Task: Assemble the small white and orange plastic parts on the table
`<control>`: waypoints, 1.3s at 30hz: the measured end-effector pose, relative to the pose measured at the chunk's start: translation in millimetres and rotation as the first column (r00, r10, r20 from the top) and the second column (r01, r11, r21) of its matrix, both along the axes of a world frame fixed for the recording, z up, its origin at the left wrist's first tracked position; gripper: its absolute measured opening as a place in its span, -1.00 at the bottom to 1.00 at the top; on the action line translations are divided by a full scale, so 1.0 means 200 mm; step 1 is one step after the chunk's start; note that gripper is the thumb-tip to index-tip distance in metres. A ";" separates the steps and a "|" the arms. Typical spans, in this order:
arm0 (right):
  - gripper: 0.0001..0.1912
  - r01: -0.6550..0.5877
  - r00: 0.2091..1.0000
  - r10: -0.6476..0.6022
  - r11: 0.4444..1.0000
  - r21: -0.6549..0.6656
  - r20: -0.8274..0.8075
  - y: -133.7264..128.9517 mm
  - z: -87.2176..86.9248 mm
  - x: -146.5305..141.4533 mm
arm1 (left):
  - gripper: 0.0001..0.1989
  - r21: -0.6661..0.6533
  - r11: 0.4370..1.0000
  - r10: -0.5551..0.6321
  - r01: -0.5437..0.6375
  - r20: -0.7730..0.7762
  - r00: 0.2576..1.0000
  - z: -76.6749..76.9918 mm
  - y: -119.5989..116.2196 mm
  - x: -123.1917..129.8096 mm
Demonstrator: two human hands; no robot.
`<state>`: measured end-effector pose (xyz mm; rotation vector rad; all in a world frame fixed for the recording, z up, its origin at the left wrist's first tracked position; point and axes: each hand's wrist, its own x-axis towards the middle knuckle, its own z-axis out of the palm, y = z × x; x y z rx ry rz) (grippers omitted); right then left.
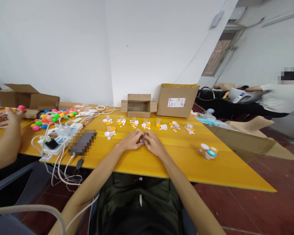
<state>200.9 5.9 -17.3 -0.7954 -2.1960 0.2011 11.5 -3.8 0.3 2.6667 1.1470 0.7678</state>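
My left hand [131,140] and my right hand [154,143] meet over the table, fingers curled together around something small. It is mostly covered by the fingers, and I cannot make out what it is. Just beyond them runs a row of small clear cups, such as this clear cup [158,120], with little groups of white parts [164,126] and yellow-orange rings [119,123] beside them. One more group of white discs [107,133] lies nearer, to the left. Off to the right stand lidded clear jars, one with a white lid [204,147], one teal [212,152], one orange [214,149].
An open cardboard box [138,107] and a larger closed carton [176,101] stand at the back. Left are a power strip [61,140] with cables, a dark blurred device [82,143] and colourful balls [49,118]. A co-worker's hands [13,116] work there; another person [281,98] sits far right.
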 end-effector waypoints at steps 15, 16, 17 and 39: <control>-0.84 -0.005 0.999 0.005 1.000 0.008 -0.031 0.01 0.00 0.00 | -0.80 0.031 1.000 -0.001 0.002 -0.016 1.000 -0.01 0.01 0.00; -0.84 -0.004 1.000 0.005 1.000 0.010 -0.031 0.01 0.00 0.00 | -0.80 0.032 0.999 -0.003 0.003 -0.017 1.000 -0.01 0.01 0.00; -0.84 -0.003 1.000 0.004 1.000 0.012 -0.030 0.01 0.00 0.00 | -0.80 0.033 0.999 -0.005 0.005 -0.017 1.000 -0.01 0.01 0.00; -0.85 0.041 0.999 -0.040 0.999 0.033 -0.006 0.01 -0.01 0.00 | -0.82 0.036 0.999 -0.008 0.008 -0.015 1.000 0.00 0.00 0.00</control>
